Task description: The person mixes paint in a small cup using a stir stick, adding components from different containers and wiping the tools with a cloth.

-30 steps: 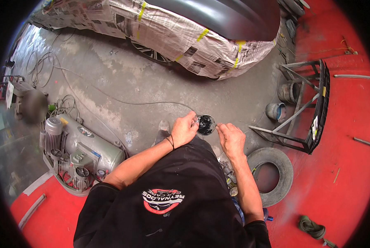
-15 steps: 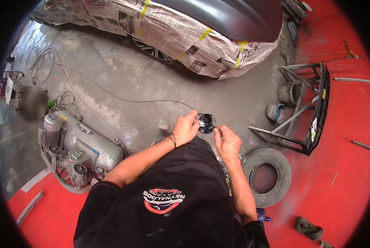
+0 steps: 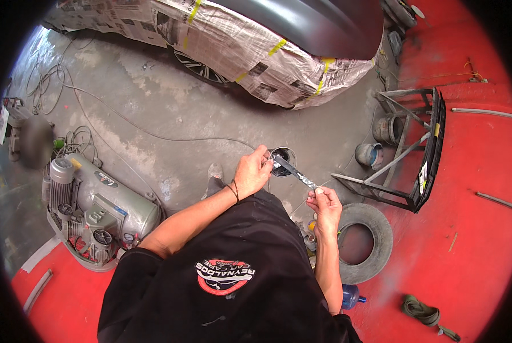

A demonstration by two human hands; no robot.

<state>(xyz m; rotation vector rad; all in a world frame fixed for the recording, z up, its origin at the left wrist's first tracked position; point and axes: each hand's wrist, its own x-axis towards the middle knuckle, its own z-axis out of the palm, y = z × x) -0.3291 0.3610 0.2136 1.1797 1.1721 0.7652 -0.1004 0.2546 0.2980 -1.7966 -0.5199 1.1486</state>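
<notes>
Holding small round cup (image 3: 292, 155) with shiny pale wall, left hand (image 3: 252, 171) narrowed on its left rim. Glossy black contents (image 3: 280, 171) inside. Pinching near end of long flat stiff strip (image 3: 299, 174), dark with pale streaks, between thumb and fingers of right hand (image 3: 324, 207), right of cup and closer to body; far end over cup mouth. Can't tell if dipped.

Beyond cup: worn, blotchy grey concrete floor (image 3: 198, 120), thin grey hose (image 3: 170, 139) in loose curves, then car skirt of creased newsprint sheeting (image 3: 227, 46) with yellow tape tabs under smooth satin dark panel (image 3: 324, 23).

Left of cup: cylindrical grey-green metal compressor tank (image 3: 127, 197), finned motor on top.

Right of cup: angular bare-metal frame (image 3: 397, 159), two crusted round buckets (image 3: 388, 130) beside it. Right and nearer than cup: dusty grey rubber tyre (image 3: 380, 223), lying flat.
</notes>
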